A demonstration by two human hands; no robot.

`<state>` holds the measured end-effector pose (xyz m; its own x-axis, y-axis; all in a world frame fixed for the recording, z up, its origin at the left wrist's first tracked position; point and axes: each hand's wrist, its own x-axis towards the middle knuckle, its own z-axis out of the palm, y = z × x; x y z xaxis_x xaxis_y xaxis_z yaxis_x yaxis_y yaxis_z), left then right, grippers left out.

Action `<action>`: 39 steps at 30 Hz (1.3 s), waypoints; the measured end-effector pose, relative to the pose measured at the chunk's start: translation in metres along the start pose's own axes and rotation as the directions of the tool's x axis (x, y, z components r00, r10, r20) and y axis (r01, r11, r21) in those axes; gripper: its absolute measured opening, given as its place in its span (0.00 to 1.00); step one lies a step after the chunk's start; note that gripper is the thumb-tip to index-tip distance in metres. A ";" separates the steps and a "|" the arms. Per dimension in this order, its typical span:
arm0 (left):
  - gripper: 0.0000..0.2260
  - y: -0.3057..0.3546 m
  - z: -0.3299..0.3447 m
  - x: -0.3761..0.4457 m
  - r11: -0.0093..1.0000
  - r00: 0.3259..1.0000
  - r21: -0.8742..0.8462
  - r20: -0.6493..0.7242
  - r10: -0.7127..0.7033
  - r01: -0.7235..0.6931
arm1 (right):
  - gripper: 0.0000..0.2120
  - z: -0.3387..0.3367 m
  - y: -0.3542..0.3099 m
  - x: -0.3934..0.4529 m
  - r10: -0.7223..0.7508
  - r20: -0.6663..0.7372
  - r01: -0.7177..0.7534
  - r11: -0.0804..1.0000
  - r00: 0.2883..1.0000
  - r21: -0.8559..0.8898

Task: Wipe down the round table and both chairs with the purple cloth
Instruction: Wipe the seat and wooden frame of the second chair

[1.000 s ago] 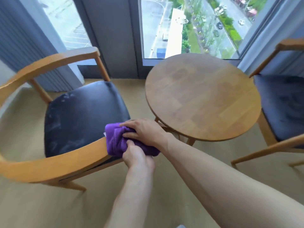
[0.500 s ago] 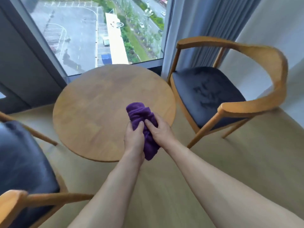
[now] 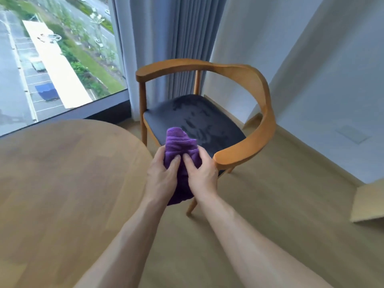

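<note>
The bunched purple cloth [image 3: 180,148] is held in the air by both hands, in front of the near edge of a wooden armchair [image 3: 255,96] with a dark seat [image 3: 199,119]. My left hand [image 3: 162,177] grips the cloth's left side and my right hand [image 3: 202,173] grips its right side. The round wooden table [image 3: 62,183] fills the lower left, just left of my hands. The other chair is out of view.
A floor-to-ceiling window [image 3: 52,55] is behind the table, with grey curtains [image 3: 176,38] behind the chair. A white wall [image 3: 311,59] runs along the right. A cardboard box [image 3: 367,202] sits on the wooden floor at the right edge.
The view has swung right from the left chair, across the table, to the right chair. Both hands carried the cloth from the left chair's armrest to in front of the right chair.
</note>
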<state>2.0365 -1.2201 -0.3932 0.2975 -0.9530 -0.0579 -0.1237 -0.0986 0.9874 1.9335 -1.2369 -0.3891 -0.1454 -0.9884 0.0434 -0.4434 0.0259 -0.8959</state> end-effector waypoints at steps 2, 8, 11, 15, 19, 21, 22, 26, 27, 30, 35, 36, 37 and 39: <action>0.06 -0.002 0.002 0.014 0.999 0.999 0.036 0.016 0.032 -0.032 | 0.09 -0.001 0.000 0.014 0.033 0.016 -0.032 0.999 0.999 -0.035; 0.06 -0.002 0.022 0.083 0.995 0.997 0.099 0.080 0.009 -0.017 | 0.16 -0.002 0.001 0.077 0.157 0.052 -0.153 0.986 0.986 -0.071; 0.08 -0.001 0.044 0.113 0.995 0.995 0.102 0.102 -0.019 0.008 | 0.17 -0.010 0.004 0.113 0.192 0.075 -0.183 0.976 0.979 -0.114; 0.09 -0.006 0.073 0.153 0.989 0.985 0.048 0.100 -0.144 0.139 | 0.16 -0.019 0.020 0.160 0.241 0.086 -0.233 0.968 0.967 -0.094; 0.07 -0.013 0.104 0.203 0.975 0.969 -0.038 0.119 -0.215 0.221 | 0.10 -0.028 0.042 0.222 0.260 0.071 -0.262 0.965 0.963 0.019; 0.08 -0.027 0.116 0.237 0.971 0.970 -0.042 0.070 -0.234 0.237 | 0.09 -0.029 0.061 0.264 0.298 0.103 -0.299 0.954 0.949 -0.009; 0.11 -0.039 0.121 0.257 0.975 0.976 0.053 0.005 -0.216 0.215 | 0.10 -0.028 0.073 0.285 0.318 0.137 -0.310 0.948 0.938 -0.074; 0.25 -0.101 0.147 0.317 0.813 0.984 0.556 -0.139 -0.115 0.174 | 0.19 -0.010 0.134 0.359 0.389 0.306 -0.194 0.836 0.869 -0.513; 0.24 -0.117 0.161 0.320 0.764 0.989 0.628 -0.098 -0.111 0.148 | 0.20 -0.004 0.147 0.367 0.413 0.343 -0.157 0.800 0.844 -0.578; 0.26 -0.152 0.200 0.312 0.521 0.989 0.845 -0.060 -0.134 0.122 | 0.25 0.013 0.184 0.375 0.416 0.391 -0.053 0.737 0.821 -0.674; 0.32 -0.173 0.212 0.313 0.296 0.998 0.954 -0.034 -0.047 0.046 | 0.30 0.040 0.209 0.388 0.215 0.421 0.177 0.676 0.881 -0.715; 0.31 -0.177 0.208 0.316 0.270 1.000 0.963 0.001 -0.022 0.005 | 0.31 0.046 0.212 0.390 0.178 0.427 0.207 0.674 0.887 -0.709; 0.31 -0.180 0.202 0.320 0.250 0.999 0.967 0.046 0.006 -0.046 | 0.31 0.051 0.215 0.392 0.154 0.436 0.233 0.665 0.887 -0.709; 0.27 -0.188 0.183 0.329 0.208 0.976 0.955 0.193 0.102 -0.211 | 0.31 0.060 0.221 0.392 0.133 0.450 0.276 0.629 0.883 -0.727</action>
<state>1.9848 -1.5678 -0.6244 0.0951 -0.9953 0.0156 -0.9926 -0.0936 0.0772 1.8312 -1.6276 -0.5965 0.2105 -0.9368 -0.2794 -0.9620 -0.1476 -0.2298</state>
